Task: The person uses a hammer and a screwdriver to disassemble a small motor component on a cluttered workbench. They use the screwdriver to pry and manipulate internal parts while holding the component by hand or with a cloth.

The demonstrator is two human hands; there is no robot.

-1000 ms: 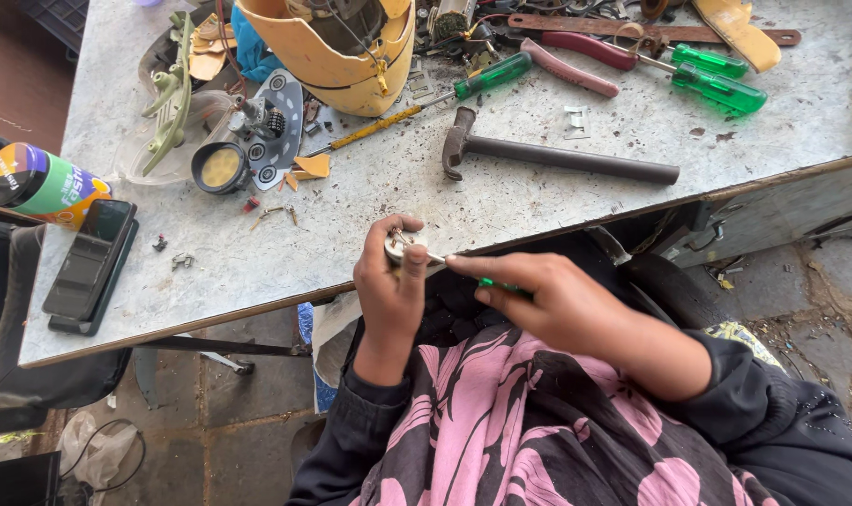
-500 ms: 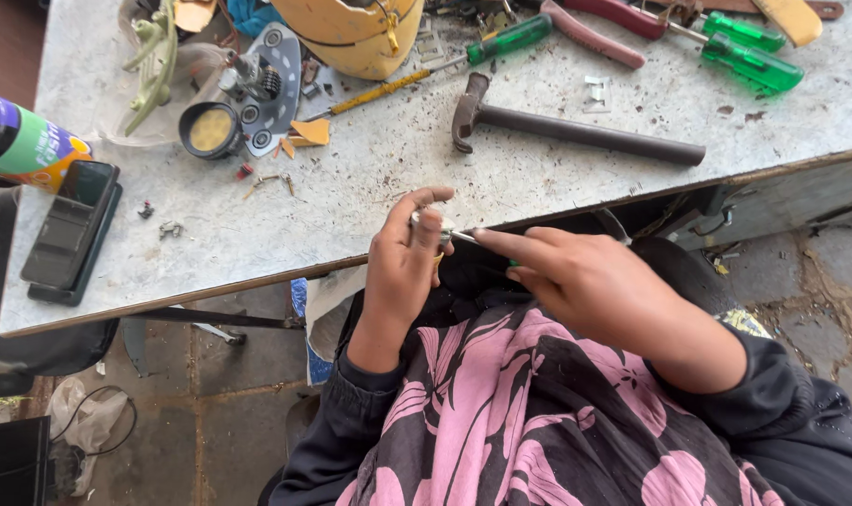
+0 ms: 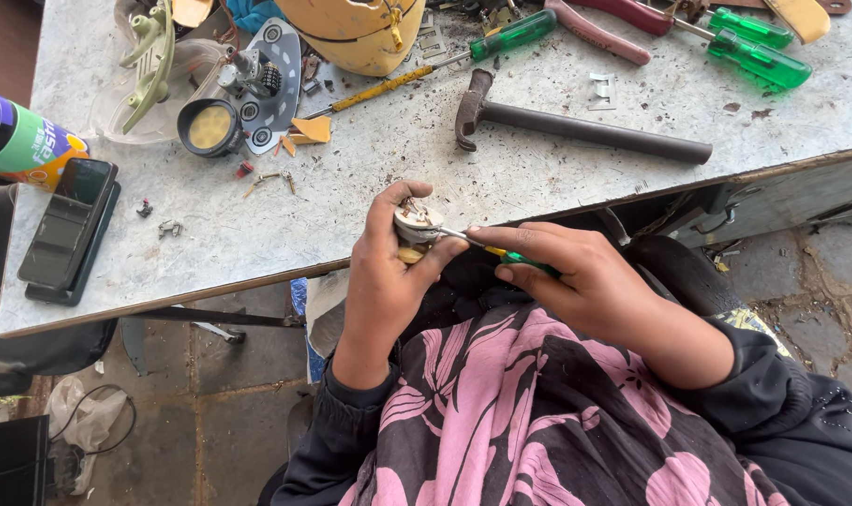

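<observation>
Where fingers hide it, round part (image 3: 417, 225) half-seen

Scuffed grey stone surface (image 3: 370, 178) carries: dark-handled iron hammer (image 3: 576, 124), green-handled screwdrivers (image 3: 759, 58), black phone (image 3: 68, 225), colourful spray can (image 3: 23, 141), yellow plastic shell (image 3: 356, 33).

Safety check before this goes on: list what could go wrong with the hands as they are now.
The small screwdriver in the right hand points at the left hand gripping the small round part; a slip could jab the fingers. The part is held over the lap, off the table, so a loosened piece might drop to the floor.
</observation>
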